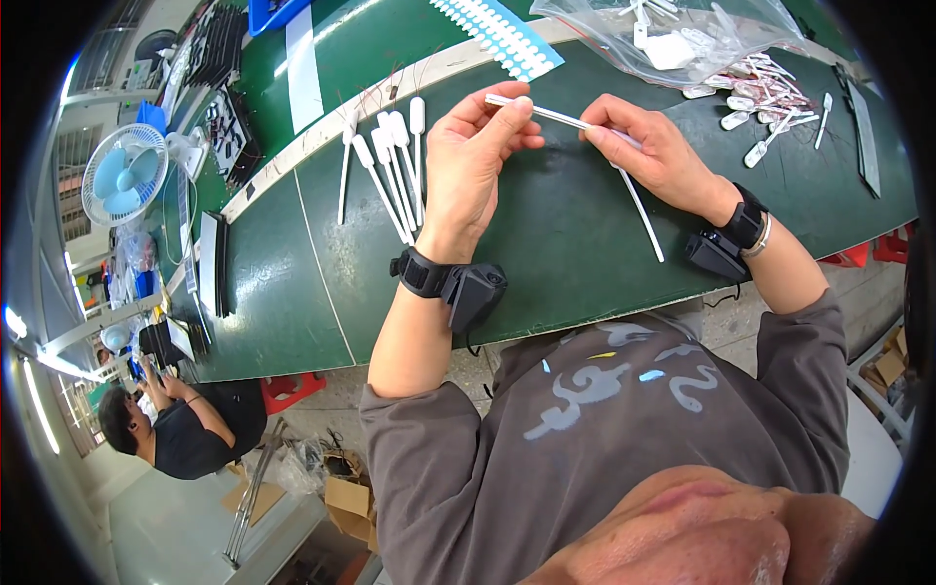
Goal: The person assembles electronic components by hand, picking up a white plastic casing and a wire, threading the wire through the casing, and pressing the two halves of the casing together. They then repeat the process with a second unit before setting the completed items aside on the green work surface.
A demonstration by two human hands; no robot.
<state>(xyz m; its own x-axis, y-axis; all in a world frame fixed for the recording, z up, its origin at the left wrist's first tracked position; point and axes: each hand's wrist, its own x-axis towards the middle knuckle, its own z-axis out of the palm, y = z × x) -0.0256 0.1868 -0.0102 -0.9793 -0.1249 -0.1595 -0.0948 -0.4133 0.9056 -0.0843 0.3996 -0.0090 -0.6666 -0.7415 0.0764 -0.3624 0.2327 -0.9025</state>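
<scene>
My left hand (470,161) pinches one end of a thin white stick (560,118) between thumb and fingers. My right hand (655,156) grips the other end, so the stick spans the gap between both hands. Below my right fingers a white rod (640,213) slants down over the table; whether it joins the stick is hidden by the hand. Beside my left hand lie several white paddle-shaped pieces (416,146) with long stems, thin wires trailing from some of their heads. Both wrists wear black strapped-on devices.
Under my hands is a green table (546,263) with a pale raised strip. Beyond lie a blue sheet of white stickers (502,39) and a clear bag (673,44) of white parts. A wired pile (765,93) sits far right. A person (185,419) sits at left, near a fan (125,175).
</scene>
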